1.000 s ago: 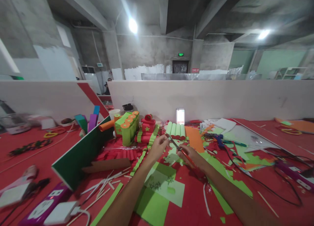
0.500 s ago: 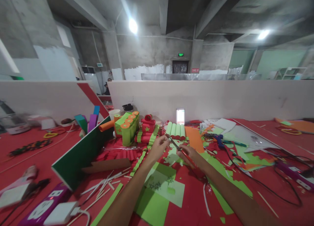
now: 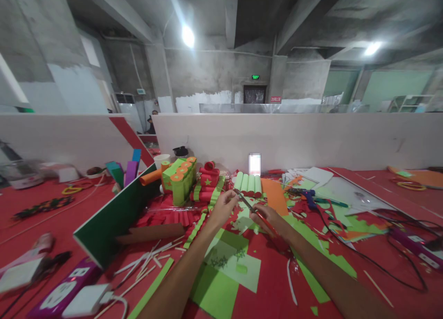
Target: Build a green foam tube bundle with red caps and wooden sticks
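Observation:
My right hand (image 3: 269, 217) grips a pair of scissors (image 3: 246, 201) with red handles, its blades pointing up and left. At the blade tips, my left hand (image 3: 224, 205) is closed in a pinch; what sits between its fingers is too small to make out. Just beyond the hands lies a row of light green paper rolls (image 3: 248, 184) with red ends. Below them, green paper sheets (image 3: 216, 298) lie on the red table, with a paler sheet (image 3: 252, 270) on top that bears star outlines. An orange paper sheet (image 3: 274, 196) lies right of the rolls.
A green and orange paper model (image 3: 180, 183) and red paper pieces (image 3: 208, 180) stand left, beside a dark green board (image 3: 114, 217). A blue glue gun (image 3: 306, 194) with a trailing cord lies right. Paper sticks (image 3: 148, 261), a purple power strip (image 3: 64, 289) and a lit phone (image 3: 254, 164) surround the work.

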The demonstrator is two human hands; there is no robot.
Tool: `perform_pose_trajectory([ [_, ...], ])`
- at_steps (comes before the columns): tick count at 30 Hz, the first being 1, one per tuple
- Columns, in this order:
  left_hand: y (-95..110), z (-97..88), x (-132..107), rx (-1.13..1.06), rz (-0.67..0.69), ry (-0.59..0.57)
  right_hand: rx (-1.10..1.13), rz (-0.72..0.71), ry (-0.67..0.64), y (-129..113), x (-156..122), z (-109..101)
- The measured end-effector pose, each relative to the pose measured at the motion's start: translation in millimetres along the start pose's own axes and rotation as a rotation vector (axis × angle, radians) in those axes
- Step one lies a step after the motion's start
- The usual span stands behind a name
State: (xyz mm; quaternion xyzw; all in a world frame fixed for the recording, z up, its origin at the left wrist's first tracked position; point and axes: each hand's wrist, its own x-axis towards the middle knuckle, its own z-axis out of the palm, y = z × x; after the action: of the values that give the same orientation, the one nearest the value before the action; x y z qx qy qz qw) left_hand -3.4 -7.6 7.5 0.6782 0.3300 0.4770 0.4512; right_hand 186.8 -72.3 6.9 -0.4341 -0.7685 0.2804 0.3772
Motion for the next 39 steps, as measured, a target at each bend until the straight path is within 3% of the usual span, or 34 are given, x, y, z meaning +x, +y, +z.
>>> perform_pose_trajectory([
  [39, -2.4, -1.3, 0.4, 0.01, 0.024, -0.002, -0.044, -0.026, 0.019, 7.3, 1.0, 1.6],
])
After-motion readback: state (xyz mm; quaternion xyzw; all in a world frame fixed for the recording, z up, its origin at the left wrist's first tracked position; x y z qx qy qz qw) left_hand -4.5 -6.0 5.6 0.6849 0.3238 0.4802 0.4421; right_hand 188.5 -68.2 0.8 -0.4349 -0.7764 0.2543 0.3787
